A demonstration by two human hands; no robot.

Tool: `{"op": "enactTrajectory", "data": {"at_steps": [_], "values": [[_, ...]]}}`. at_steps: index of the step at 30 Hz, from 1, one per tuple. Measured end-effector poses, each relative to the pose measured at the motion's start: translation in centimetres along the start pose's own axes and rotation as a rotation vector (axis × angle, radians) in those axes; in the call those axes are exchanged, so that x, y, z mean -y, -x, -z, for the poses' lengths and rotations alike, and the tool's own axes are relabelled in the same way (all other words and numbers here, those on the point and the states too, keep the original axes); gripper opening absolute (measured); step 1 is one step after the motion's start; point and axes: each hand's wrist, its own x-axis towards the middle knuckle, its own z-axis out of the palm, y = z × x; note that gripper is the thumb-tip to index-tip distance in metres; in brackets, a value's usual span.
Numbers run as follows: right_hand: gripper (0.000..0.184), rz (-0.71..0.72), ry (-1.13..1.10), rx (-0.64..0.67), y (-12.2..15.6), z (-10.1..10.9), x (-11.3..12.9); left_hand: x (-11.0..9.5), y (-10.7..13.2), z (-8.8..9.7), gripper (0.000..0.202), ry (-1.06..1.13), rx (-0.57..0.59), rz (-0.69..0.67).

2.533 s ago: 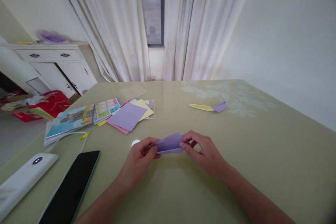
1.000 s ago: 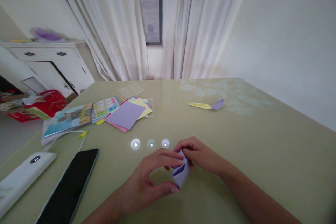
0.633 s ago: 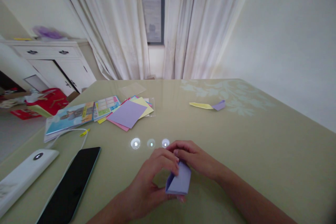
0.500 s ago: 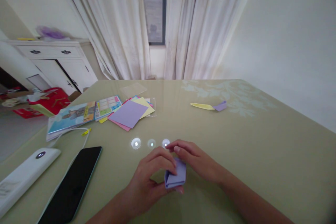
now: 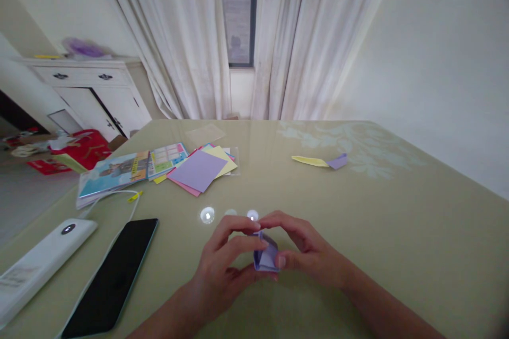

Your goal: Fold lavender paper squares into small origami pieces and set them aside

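Observation:
A small folded piece of purple paper is held just above the olive-green table, between both hands. My left hand curls round it from the left, fingertips on its top edge and thumb under it. My right hand pinches its right side, thumb at the lower corner and fingers arched over the top. Much of the paper is hidden by the fingers.
A stack of coloured paper sheets and a booklet lie at the far left. A black phone and a white power bank with a cable sit near left. Folded yellow and purple pieces lie far right.
The long purple paper has been folded down into a small compact piece. Both hands have closed in round it, the right thumb now under its lower corner. The camera shifted slightly left.

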Motion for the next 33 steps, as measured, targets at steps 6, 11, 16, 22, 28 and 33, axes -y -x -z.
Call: {"op": "enactTrajectory", "data": {"at_steps": [6, 11, 16, 22, 28, 33], "values": [[0.042, -0.022, -0.014, -0.013, -0.2, 0.2, 0.2, 0.2, -0.3, -0.2, 0.048, 0.093, -0.02, 0.023], [0.039, -0.024, -0.029, -0.021, -0.1, 0.1, 0.2, 0.1, -0.3, -0.2, 0.043, 0.105, 0.014, 0.038], [0.048, -0.058, -0.112, -0.006, 0.1, -0.2, 0.0, 0.0, -0.4, -0.2, 0.042, 0.11, -0.016, 0.035], [0.042, -0.084, -0.164, -0.017, 0.1, -0.2, -0.3, -0.1, -0.7, -0.3, 0.034, 0.201, -0.016, 0.084], [0.023, -0.071, -0.275, 0.028, -0.1, 0.1, -0.5, 0.2, -1.0, 0.5, 0.019, 0.527, 0.189, 0.483], [0.024, -0.109, -0.401, 0.072, 0.0, 0.1, -0.3, 0.4, -1.3, 0.8, 0.024, 0.78, 0.29, 0.589]]}}
